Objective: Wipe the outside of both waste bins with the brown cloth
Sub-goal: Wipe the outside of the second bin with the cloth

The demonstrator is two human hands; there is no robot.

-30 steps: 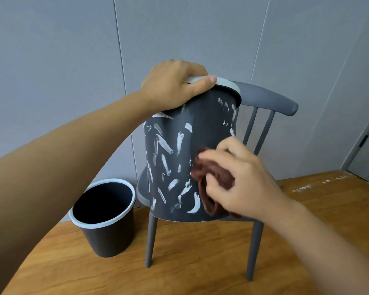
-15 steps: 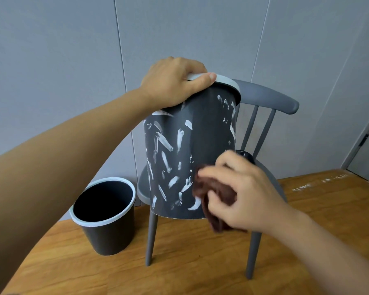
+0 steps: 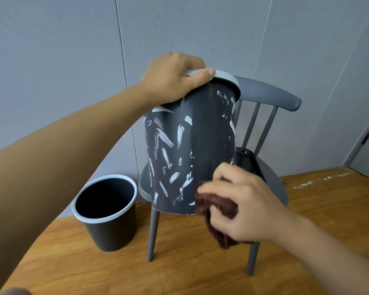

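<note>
Two waste bins show in the head view: the smeared bin (image 3: 192, 150), streaked white, is held tilted at the grey chair (image 3: 271, 184), the left hand (image 3: 173, 78) curling its fingers (image 3: 202, 74) over the pale rim, while the clean bin (image 3: 107, 211) stands apart on the wooden floor (image 3: 179, 262). The right hand (image 3: 241, 203) bunches the brown cloth (image 3: 213, 207) against the lower wall. The bin looks light, stiff and smooth, so the rim seems the surest hold; the soft cloth should mould to the curve
</note>
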